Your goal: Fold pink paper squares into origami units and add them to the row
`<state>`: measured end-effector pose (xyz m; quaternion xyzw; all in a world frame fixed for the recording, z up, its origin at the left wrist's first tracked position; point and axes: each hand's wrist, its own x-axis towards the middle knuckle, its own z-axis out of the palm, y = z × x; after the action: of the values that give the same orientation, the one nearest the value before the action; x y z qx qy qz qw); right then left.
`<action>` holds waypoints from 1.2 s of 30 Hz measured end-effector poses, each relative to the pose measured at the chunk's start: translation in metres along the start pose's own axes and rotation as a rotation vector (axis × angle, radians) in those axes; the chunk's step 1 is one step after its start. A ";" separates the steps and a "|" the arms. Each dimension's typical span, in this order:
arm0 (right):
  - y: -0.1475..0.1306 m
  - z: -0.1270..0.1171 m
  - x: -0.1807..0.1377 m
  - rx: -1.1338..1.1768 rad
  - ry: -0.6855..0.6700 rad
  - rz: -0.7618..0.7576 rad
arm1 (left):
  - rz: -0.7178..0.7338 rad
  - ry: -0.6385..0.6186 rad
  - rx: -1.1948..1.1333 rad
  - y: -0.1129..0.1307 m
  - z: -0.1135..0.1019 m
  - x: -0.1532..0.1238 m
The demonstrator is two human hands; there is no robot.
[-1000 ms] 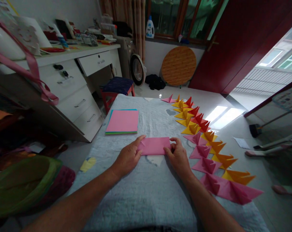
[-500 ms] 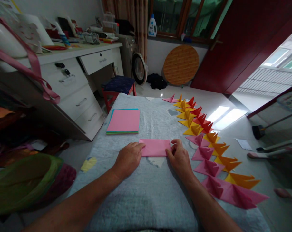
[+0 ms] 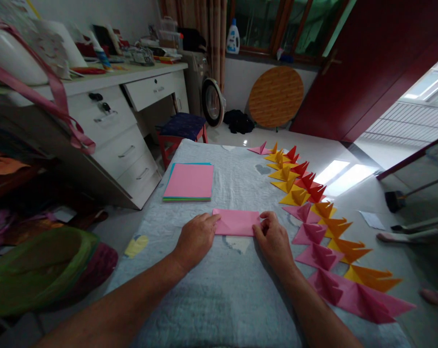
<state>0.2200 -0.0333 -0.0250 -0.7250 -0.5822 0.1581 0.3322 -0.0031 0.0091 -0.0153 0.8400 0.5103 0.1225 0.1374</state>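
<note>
A sheet of pink origami paper [image 3: 237, 223], folded into a flat rectangle, lies on the cloth-covered table between both hands. At its left end, my left hand [image 3: 197, 238] is closed, thumb and fingers on the paper's edge. My right hand [image 3: 273, 237] pinches the right end, its fingers curled and the thumb near the lower corner. Behind the left hand sits a stack of square coloured paper [image 3: 189, 181], pink on top with green and blue edges showing. To the right stand rows of folded paper cranes: pink ones [image 3: 318, 256], yellow ones [image 3: 295, 195] and red ones [image 3: 315, 187].
A pale blue cloth [image 3: 204, 299] covers the table. Left of it are a bin with a green liner [image 3: 41, 270] and a white desk [image 3: 106, 121] with drawers. A stool [image 3: 182, 126] stands beyond the far left corner. A round wooden board [image 3: 276, 96] leans on the back wall.
The whole scene has shifted slightly to the right in view. Both hands keep their places on the folded pink paper, whose shape looks the same.
</note>
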 end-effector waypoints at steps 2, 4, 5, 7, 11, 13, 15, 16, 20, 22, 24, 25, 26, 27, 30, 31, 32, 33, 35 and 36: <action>0.000 0.000 0.000 -0.002 -0.006 0.006 | -0.001 0.000 0.014 0.001 0.001 0.000; -0.001 -0.001 0.000 -0.003 -0.016 0.015 | 0.001 0.003 0.030 0.001 0.001 -0.001; -0.001 -0.001 0.000 -0.005 -0.019 0.018 | 0.002 0.004 0.038 0.001 0.002 -0.001; -0.001 -0.002 0.000 -0.007 -0.019 0.017 | 0.005 0.004 0.054 0.001 0.002 -0.001; -0.001 -0.002 0.001 -0.006 -0.017 0.008 | 0.007 0.005 0.089 0.002 0.002 0.000; -0.002 -0.002 0.001 -0.004 -0.018 0.006 | 0.005 0.001 0.113 0.002 0.002 0.000; -0.002 -0.003 0.001 -0.001 -0.012 0.007 | 0.002 -0.011 0.130 0.003 0.002 0.001; -0.002 -0.003 0.001 0.001 -0.007 0.010 | -0.003 -0.019 0.137 0.004 0.002 0.001; -0.003 -0.005 0.001 0.015 -0.019 0.007 | -0.025 -0.055 0.176 0.007 0.001 0.002; -0.003 -0.006 0.000 0.018 -0.032 0.001 | -0.030 -0.062 0.190 0.008 0.000 0.002; -0.002 -0.006 0.000 0.018 -0.033 0.004 | -0.035 -0.069 0.202 0.009 -0.001 0.002; -0.002 -0.006 0.000 0.018 -0.032 0.007 | -0.036 -0.073 0.210 0.009 -0.001 0.001; -0.001 -0.006 0.000 0.017 -0.032 0.008 | -0.037 -0.074 0.220 0.010 -0.001 0.001; -0.001 -0.006 0.000 0.017 -0.033 0.010 | -0.036 -0.074 0.231 0.010 -0.001 0.001; -0.001 -0.006 0.000 0.014 -0.038 0.013 | -0.037 -0.072 0.264 0.011 0.000 0.000; -0.001 -0.006 0.000 0.015 -0.040 0.014 | -0.040 -0.073 0.270 0.011 0.000 -0.001; -0.001 -0.006 0.000 0.019 -0.043 0.015 | -0.043 -0.075 0.273 0.011 0.000 -0.001; -0.001 -0.006 0.000 0.022 -0.044 0.015 | -0.045 -0.075 0.274 0.011 0.000 -0.001; -0.001 -0.006 0.000 0.027 -0.048 0.017 | -0.043 -0.072 0.277 0.011 0.000 0.000; -0.001 -0.006 0.000 0.027 -0.049 0.020 | -0.042 -0.071 0.279 0.011 0.000 0.000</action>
<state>0.2229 -0.0353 -0.0197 -0.7222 -0.5808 0.1867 0.3260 0.0059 0.0044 -0.0118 0.8439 0.5348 0.0178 0.0396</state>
